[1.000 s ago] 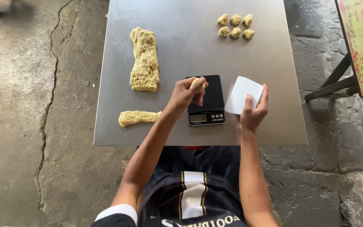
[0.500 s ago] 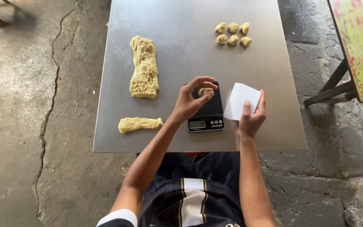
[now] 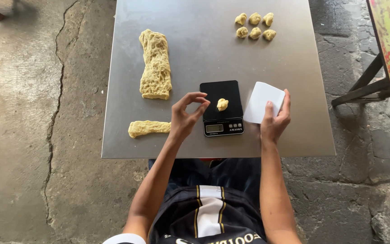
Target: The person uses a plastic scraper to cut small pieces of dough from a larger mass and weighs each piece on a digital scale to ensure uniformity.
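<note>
Steel surface [image 3: 204,58]: dough lump [image 3: 222,104] on black scale [image 3: 220,107], just right of empty, loosely curled left-hand fingers [image 3: 194,100]. Right hand [image 3: 274,119] grips white scraper [image 3: 263,102]; nudging the scale risks misreading.

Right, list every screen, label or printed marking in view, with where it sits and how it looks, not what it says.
Display screen: small grey rectangle on the front strip of the black scale, mid-table, between the two hands.
Printed marking: small pale lettering on that strip, right of the display.
Shirt print: white lettering on the person's dark striped shirt, bottom edge of the view.
No packages or signs are in view.
</note>
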